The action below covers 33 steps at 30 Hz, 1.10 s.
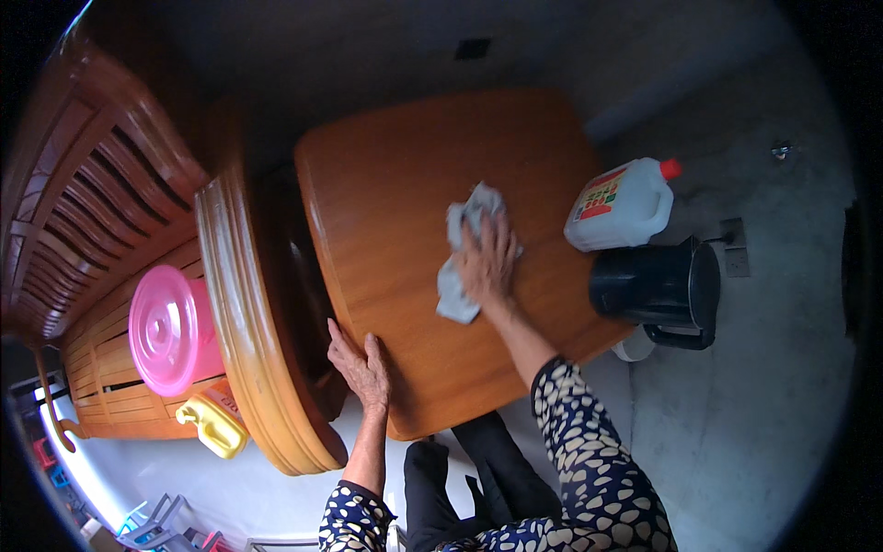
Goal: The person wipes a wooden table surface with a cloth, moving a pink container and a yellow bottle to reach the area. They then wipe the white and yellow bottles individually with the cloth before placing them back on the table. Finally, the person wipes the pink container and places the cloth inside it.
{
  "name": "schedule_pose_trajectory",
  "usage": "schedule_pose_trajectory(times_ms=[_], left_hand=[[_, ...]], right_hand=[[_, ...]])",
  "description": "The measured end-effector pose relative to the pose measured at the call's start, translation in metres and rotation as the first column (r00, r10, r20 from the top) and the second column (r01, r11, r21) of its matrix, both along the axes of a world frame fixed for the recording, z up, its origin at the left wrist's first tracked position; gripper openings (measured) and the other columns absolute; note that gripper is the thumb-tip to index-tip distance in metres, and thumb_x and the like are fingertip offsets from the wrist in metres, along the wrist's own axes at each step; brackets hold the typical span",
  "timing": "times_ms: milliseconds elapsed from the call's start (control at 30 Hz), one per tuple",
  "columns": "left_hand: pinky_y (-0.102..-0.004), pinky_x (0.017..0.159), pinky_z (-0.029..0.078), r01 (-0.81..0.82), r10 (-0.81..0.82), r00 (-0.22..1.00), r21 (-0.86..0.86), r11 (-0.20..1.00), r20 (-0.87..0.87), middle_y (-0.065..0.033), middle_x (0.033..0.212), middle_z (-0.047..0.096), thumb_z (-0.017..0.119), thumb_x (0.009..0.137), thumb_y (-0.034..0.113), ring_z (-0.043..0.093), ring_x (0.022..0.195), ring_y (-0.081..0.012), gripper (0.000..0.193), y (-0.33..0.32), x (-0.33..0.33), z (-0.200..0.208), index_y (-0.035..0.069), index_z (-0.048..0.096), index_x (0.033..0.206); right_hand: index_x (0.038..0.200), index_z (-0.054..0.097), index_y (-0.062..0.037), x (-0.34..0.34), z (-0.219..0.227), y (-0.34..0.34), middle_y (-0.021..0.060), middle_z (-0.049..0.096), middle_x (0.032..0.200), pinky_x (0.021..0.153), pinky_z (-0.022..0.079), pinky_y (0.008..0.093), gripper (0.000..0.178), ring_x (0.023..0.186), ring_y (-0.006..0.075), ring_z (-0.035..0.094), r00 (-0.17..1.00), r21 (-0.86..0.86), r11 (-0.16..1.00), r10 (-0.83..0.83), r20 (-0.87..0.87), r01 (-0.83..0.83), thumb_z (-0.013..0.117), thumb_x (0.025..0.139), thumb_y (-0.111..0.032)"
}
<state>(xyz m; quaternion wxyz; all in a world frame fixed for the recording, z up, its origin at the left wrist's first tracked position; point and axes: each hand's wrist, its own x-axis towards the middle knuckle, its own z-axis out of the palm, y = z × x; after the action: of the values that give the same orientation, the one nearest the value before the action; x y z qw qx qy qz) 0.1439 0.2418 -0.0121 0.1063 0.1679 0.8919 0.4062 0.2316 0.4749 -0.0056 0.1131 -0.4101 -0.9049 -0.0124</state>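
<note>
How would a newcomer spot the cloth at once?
Find the big brown wooden tabletop. Near its middle, under the right hand, lies the cloth. It's pale and crumpled, unlike the rigid jug and dark kettle to its right.

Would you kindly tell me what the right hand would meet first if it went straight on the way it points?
Beyond the light grey cloth under it, the right hand seems free to cross the wooden tabletop to its far edge; past that, darkness makes depth unclear.
</note>
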Motion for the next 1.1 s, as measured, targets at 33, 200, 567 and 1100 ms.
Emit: schedule_pose_trajectory(times_ms=[33,200,567,1100], left_hand=[[-0.0442,0.094,0.038,0.012,-0.011,1.0,-0.059,0.998,0.024,-0.0235,0.123,0.037,0.057,0.089,0.03,0.04,0.112,-0.0381,0.07,0.01,-0.002,0.007,0.015,0.021,0.147],[-0.0454,0.094,0.038,0.004,0.007,0.999,-0.243,0.97,0.047,-0.0249,0.128,0.034,0.052,0.092,0.034,0.041,0.114,-0.041,0.067,0.038,-0.007,0.014,0.017,0.018,0.147],[-0.0473,0.089,0.041,-0.04,0.023,0.999,-0.42,0.907,-0.046,-0.0255,0.129,0.039,0.054,0.09,0.028,0.044,0.112,-0.0413,0.067,0.051,0.003,0.025,0.014,0.021,0.146],[-0.0467,0.089,0.043,-0.004,-0.032,0.996,-0.396,0.918,-0.085,-0.0247,0.127,0.04,0.052,0.091,0.037,0.045,0.112,-0.0415,0.069,0.052,0.003,0.028,0.016,0.019,0.147]], right_hand=[[0.129,0.049,-0.0167,0.006,0.0,-0.015,0.0172,0.035,0.139,0.105,0.022,0.0587,0.054,0.131,0.0431,0.024,0.999,-0.025,0.999,0.038,-0.01,-0.038,0.064,0.08,-0.032],[0.13,0.049,-0.0163,0.01,0.011,0.017,0.0162,0.036,0.139,0.105,0.021,0.058,0.054,0.132,0.0412,0.023,0.996,-0.054,0.995,0.085,-0.026,-0.087,0.063,0.081,-0.033],[0.134,0.043,-0.0064,0.007,-0.001,0.152,0.022,0.034,0.14,0.108,0.02,0.0545,0.051,0.132,0.04,0.025,0.952,0.0,0.952,-0.306,0.027,0.306,0.05,0.091,-0.033],[0.131,0.043,-0.0051,0.015,0.018,0.058,0.0254,0.033,0.136,0.104,0.019,0.0623,0.061,0.131,0.0462,0.022,0.98,-0.103,0.976,-0.197,-0.018,0.194,0.061,0.083,-0.037]])
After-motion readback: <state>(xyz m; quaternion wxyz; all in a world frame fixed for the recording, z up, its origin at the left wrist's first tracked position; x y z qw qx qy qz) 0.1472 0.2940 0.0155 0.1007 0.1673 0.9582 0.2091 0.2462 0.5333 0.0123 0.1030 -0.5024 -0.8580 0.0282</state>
